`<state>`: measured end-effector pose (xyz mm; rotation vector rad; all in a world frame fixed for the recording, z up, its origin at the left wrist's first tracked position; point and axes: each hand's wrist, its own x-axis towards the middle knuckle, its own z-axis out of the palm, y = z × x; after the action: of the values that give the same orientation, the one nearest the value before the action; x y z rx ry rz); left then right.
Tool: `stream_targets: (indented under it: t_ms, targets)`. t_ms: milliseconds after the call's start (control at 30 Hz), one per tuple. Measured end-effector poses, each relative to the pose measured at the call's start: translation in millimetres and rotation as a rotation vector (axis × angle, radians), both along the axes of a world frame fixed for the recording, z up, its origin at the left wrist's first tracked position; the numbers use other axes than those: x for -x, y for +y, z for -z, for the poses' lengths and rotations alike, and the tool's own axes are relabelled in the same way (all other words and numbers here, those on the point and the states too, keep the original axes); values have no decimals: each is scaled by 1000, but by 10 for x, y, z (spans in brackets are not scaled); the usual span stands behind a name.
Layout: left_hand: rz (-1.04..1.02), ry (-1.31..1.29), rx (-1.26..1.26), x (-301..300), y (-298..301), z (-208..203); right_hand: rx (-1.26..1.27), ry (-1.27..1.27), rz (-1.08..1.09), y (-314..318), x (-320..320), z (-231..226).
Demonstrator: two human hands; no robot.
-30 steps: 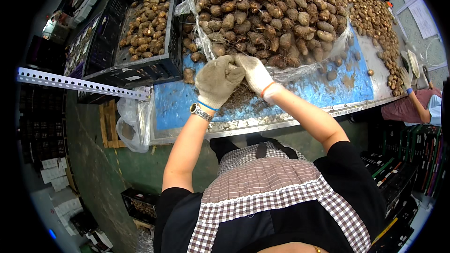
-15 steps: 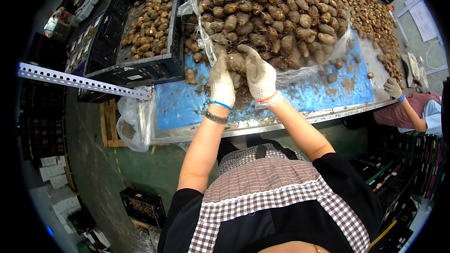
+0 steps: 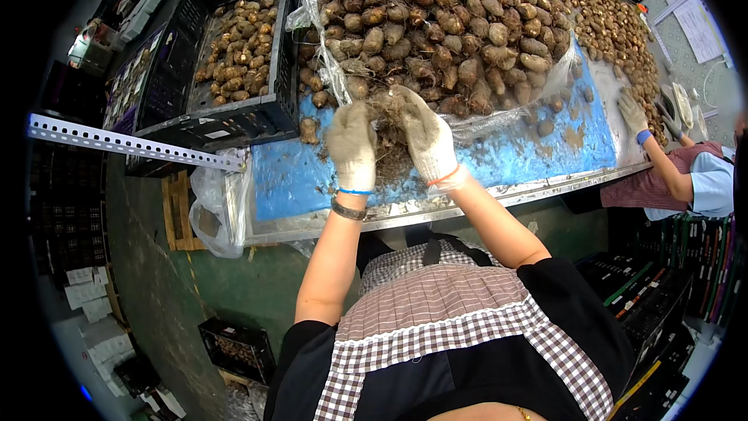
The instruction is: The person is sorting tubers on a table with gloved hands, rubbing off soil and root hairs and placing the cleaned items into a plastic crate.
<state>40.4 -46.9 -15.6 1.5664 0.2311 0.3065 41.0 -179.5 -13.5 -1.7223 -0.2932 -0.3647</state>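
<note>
My left hand [image 3: 351,145] and my right hand [image 3: 427,134], both in off-white gloves, are close together above the near edge of the taro pile. Their fingers are curled in round a hairy brown taro [image 3: 386,107], mostly covered by roots and by the gloves. Loose root fibres [image 3: 396,157] lie heaped under and between my hands. Just beyond is a large heap of taro corms [image 3: 444,39] on clear plastic sheeting. A single taro [image 3: 309,130] rests on the blue sheet [image 3: 288,179] left of my left hand.
A black crate [image 3: 282,117] partly filled with taros stands at the left, near a perforated metal bar [image 3: 140,143]. On the right, a co-worker's gloved hand [image 3: 633,114] is at a spread of smaller taros [image 3: 612,31]. Another black crate [image 3: 238,351] sits low on the left.
My hands have turned inward and moved slightly left; the taro between them now shows mostly its roots. The co-worker's gloved hand has moved up toward the small taros, and a second gloved hand shows.
</note>
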Motion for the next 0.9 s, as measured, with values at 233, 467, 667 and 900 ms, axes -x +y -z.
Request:
stream_targets:
  t_ms: [233,467,667,900]
  targets:
    - [10,-268,-738,81,-120,-334,165,10,12,-11,129,-41]
    - [34,-258,-201,-130,5,-47,-106,-82,-52,91,106,329]
    - [128,92,369,27,-10,-95,-473,413,-148,-4,200,-132]
    - [374,142,540,332,-93,-380,119,18,59,-113,13,-146]
